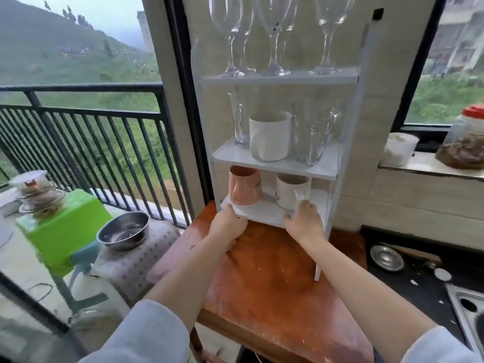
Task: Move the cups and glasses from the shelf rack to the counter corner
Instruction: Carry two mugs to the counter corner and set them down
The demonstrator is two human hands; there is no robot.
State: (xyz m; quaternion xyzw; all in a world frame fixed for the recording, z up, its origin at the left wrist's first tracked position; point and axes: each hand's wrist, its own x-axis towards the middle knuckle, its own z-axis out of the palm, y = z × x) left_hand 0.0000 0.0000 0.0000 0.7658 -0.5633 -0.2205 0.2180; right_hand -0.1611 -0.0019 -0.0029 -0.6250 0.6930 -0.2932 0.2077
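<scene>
A white three-tier shelf rack [277, 163] stands on a worn orange-brown table [275, 279]. Several wine glasses [275, 35] line the top tier. The middle tier carries a white mug [269, 137] among clear glass mugs [311, 134]. A pink cup [245, 186] and a white mug [290, 193] sit on the bottom tier. My left hand [227, 226] grips the bottom tier's front left edge. My right hand [303, 224] grips its front right edge, just below the white mug.
The black counter [408, 271] lies to the right with a steel sink [468, 310] and a small metal dish [387, 258]. A red-lidded jar [466, 140] and a white tub [399, 149] stand on the window sill. Left, beyond the glass, are a steel bowl [123, 231] and a green box [65, 224].
</scene>
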